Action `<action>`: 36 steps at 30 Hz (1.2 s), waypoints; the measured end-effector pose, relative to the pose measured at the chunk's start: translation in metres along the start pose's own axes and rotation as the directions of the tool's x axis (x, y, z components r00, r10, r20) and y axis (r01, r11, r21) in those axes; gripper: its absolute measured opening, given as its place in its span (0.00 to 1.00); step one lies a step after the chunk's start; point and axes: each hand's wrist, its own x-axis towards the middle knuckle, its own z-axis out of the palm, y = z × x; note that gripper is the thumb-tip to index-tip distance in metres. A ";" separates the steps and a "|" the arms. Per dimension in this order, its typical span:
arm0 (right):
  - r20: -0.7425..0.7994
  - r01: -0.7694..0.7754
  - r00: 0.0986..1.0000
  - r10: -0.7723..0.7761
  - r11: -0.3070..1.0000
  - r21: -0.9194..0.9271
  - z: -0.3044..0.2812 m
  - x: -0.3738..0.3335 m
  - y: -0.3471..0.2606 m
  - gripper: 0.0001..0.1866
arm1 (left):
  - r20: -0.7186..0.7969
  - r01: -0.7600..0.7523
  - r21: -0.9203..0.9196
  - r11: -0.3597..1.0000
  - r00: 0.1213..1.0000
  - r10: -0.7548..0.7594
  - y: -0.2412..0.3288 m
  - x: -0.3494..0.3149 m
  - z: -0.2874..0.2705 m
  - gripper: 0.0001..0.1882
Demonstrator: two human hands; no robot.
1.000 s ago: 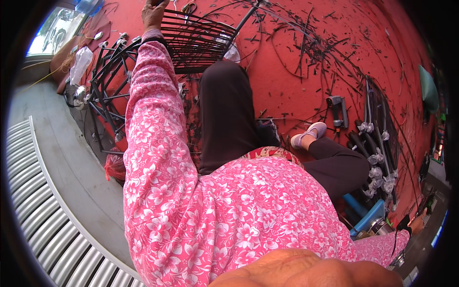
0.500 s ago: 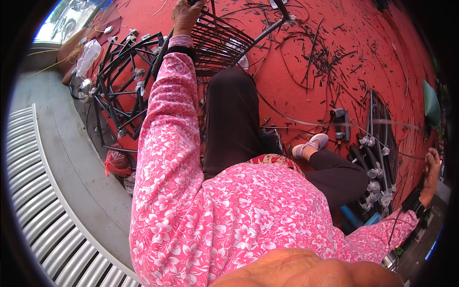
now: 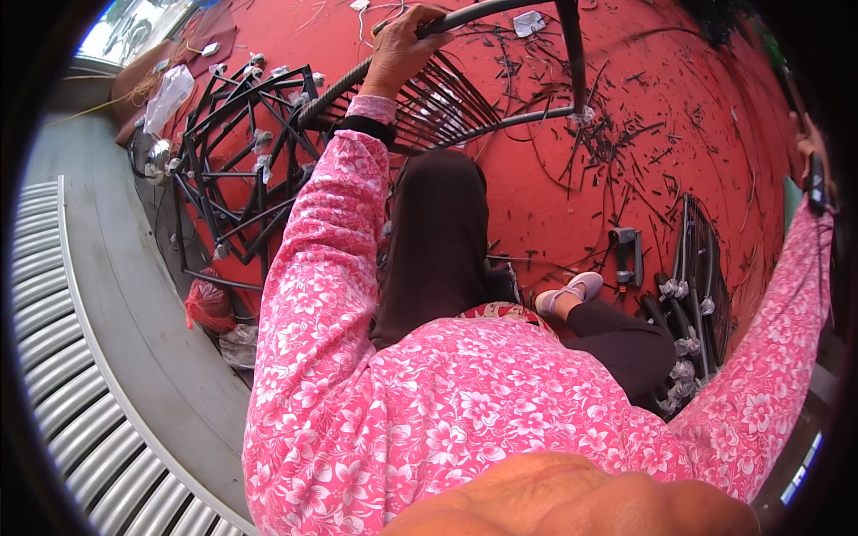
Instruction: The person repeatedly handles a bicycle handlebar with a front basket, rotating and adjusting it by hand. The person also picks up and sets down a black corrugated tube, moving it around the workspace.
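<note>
My left hand (image 3: 402,52) is closed around the dark tube at the top of a chair frame (image 3: 579,67). Thin dark strips (image 3: 447,103) run in rows across this frame, in front of my bent left knee. Part of its side looks wrapped in dark cord (image 3: 335,94). Out at the right rim, my right hand (image 3: 809,147) is raised with the arm stretched out, a black band at its wrist. Its fingers look closed, and a thin dark line passes near them; what they hold is too small to make out.
Stacked black tube frames (image 3: 237,161) with wrapped ends lie at left, beside a red bag (image 3: 207,304). A grey stapler-like tool (image 3: 627,257) lies near my shoe (image 3: 567,295), with more black frames (image 3: 702,241) beyond. Cut strips (image 3: 626,138) litter the red floor. Metal slats (image 3: 80,357) run along the left.
My right hand has swung up and outward along the right rim. My left hand has shifted right and slightly down, and the chair frame has tilted, bringing its thick tube into view.
</note>
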 end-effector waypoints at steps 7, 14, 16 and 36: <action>-0.249 -0.489 0.730 0.636 0.742 0.459 0.060 -0.065 0.228 0.15 | 0.050 0.099 -0.306 0.947 0.995 -0.088 0.032 -0.007 0.003 0.13; -0.086 -0.506 0.748 0.658 0.650 0.567 0.304 -0.200 0.245 0.10 | 0.105 0.140 -0.260 0.955 0.988 -0.116 0.046 -0.008 0.007 0.12; -0.014 -0.579 0.710 0.704 0.595 0.557 0.362 -0.215 0.238 0.10 | 0.109 0.145 -0.248 0.958 0.987 -0.121 0.050 -0.008 0.010 0.12; 0.622 -0.761 0.487 0.613 -0.051 0.647 0.654 -0.168 0.256 0.11 | 0.089 0.108 -0.084 0.991 0.991 -0.101 0.093 -0.004 0.043 0.15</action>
